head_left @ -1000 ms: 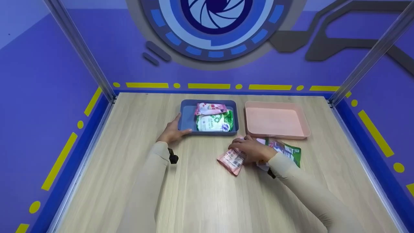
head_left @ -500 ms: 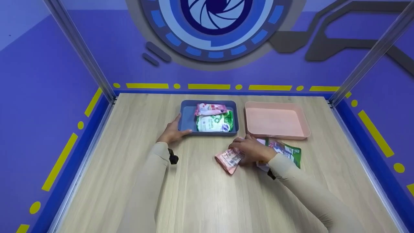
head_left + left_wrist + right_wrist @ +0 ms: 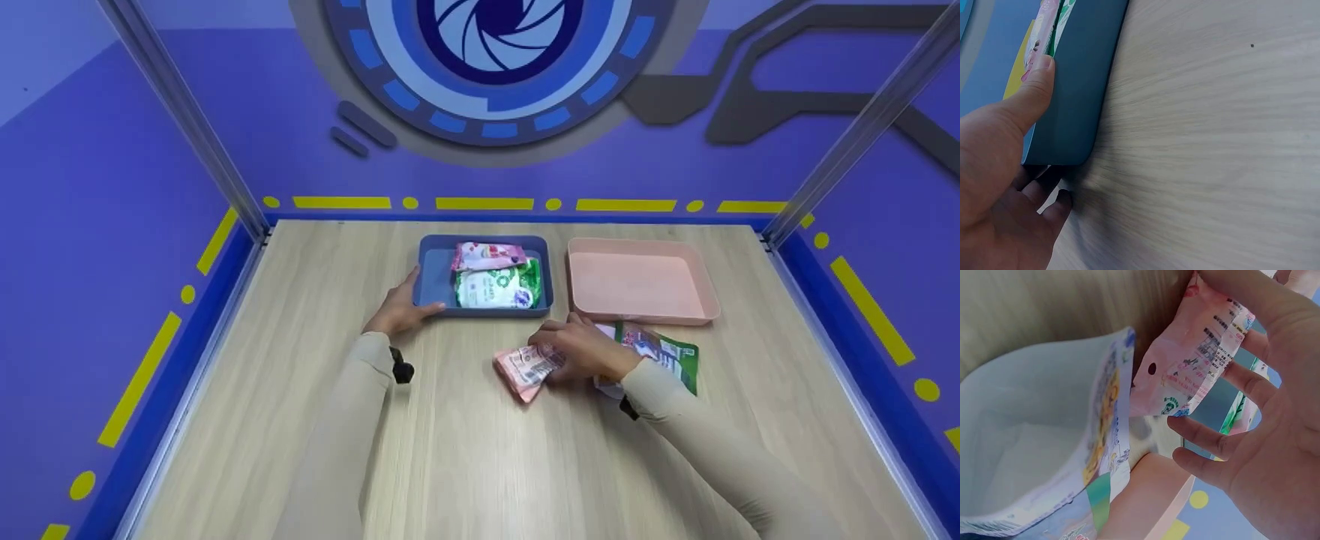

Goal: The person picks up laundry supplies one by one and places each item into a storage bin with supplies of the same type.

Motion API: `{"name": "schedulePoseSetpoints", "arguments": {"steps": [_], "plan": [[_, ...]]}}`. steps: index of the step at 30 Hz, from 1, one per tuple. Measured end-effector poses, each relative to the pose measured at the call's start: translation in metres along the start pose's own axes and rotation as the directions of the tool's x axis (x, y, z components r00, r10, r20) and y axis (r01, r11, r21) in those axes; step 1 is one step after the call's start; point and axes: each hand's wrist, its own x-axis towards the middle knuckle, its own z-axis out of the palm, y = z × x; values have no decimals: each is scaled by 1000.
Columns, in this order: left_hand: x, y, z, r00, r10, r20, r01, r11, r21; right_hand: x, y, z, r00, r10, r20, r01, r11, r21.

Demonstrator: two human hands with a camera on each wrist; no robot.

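Note:
My left hand [image 3: 396, 310] holds the near left corner of the blue tray [image 3: 435, 281], thumb along its front wall, fingers round the side. Inside the tray lie a pink packet [image 3: 489, 256] and, in front of it, a green-and-white packet [image 3: 495, 289]. Between thumb and fingers, my right hand [image 3: 589, 349] grips another pink packet [image 3: 523, 371], tilted with its lower end toward the left. Small print and a dark hole show on this packet [image 3: 1185, 354] in the right wrist view. Beside and partly under the right wrist is a larger green-and-purple bag [image 3: 675, 356].
A pink tray [image 3: 637, 285] stands right of the blue one, just behind the bag. All this rests on a wooden table [image 3: 465, 465], with blue printed walls [image 3: 262, 135] at the back and both sides.
The lower end of the pink packet in my right hand has swung to the left. My left hand stays at the blue tray's corner.

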Motion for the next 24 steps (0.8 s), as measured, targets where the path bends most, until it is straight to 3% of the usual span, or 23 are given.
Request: {"name": "schedulePoseSetpoints", "arguments": {"steps": [24], "plan": [[-1,1,-1,1000,7,-1,-7,1000,-10,3,-7,-10,998,56,-3,-56,998,-1]]}}
